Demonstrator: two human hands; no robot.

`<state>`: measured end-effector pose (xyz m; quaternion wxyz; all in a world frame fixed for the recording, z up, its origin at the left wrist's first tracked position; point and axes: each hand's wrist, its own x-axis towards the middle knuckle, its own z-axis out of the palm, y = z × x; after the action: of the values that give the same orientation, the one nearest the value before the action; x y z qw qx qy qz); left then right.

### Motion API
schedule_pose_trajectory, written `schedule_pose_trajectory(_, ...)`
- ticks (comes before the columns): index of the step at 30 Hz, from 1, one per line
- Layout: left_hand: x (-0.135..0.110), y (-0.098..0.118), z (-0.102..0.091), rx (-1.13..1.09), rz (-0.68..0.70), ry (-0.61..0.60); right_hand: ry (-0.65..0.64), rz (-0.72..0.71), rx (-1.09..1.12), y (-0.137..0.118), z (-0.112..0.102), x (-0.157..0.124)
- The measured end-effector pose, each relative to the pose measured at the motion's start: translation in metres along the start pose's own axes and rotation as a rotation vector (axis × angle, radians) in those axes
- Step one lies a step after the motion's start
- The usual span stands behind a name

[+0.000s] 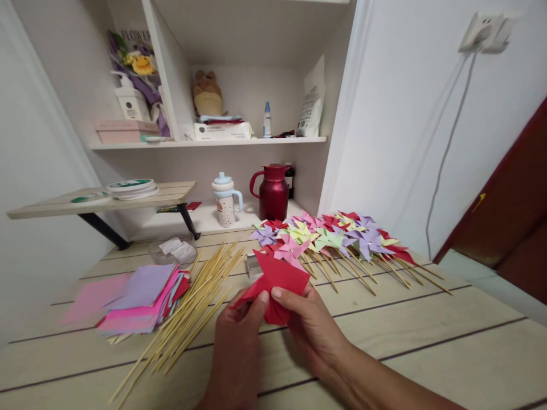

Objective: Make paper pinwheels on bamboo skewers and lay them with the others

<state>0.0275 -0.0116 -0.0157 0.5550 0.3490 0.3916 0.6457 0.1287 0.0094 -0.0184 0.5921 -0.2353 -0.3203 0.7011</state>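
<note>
A red paper pinwheel (284, 274) is held up between my two hands over the front of the table. My left hand (244, 320) pinches its lower left part, thumb on top. On the other side my right hand (308, 316) grips it, with the thumb pressed near the middle and the fingers behind the paper. Just behind the pinwheel lies a pile of finished paper pinwheels (317, 234) on sticks, in pink, purple, yellow, green and red. Left of my hands is a heap of thin bamboo sticks (194, 310). Squares of coloured paper (143, 290) are stacked beyond the sticks.
A clear dish with paper slips (176, 250) sits behind the paper stack. A red thermos jug (273, 193) and a pale water bottle (225, 205) stand at the back. At left, a small raised shelf (102, 199) carries round discs. A cable (447, 154) hangs at right.
</note>
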Motion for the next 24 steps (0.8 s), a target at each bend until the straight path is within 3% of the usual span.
schedule_pose_trajectory(6, 0.001, 0.006, -0.003, 0.075, -0.076, 0.082, -0.014, 0.045, -0.018, -0.002, -0.001, 0.001)
schedule_pose_trajectory(9, 0.007, 0.013, -0.011, 0.035, -0.098, 0.11, 0.033, -0.011, -0.096, -0.011, -0.008, 0.005)
schedule_pose_trajectory(13, 0.018, 0.026, -0.027, -0.099, -0.084, 0.202, 0.081, -0.264, -0.37, -0.025, -0.023, 0.01)
schedule_pose_trajectory(19, 0.022, 0.031, -0.033, -0.182, -0.113, 0.18, -0.176, -0.821, -1.119, -0.032, -0.026, 0.003)
schedule_pose_trajectory(21, 0.019, 0.029, -0.03, -0.183, -0.146, 0.133, -0.244, -0.926, -1.215, -0.027, -0.025, 0.001)
schedule_pose_trajectory(24, 0.016, 0.026, -0.029, -0.192, -0.176, 0.079, -0.315, -0.96, -1.309, -0.019, -0.027, 0.002)
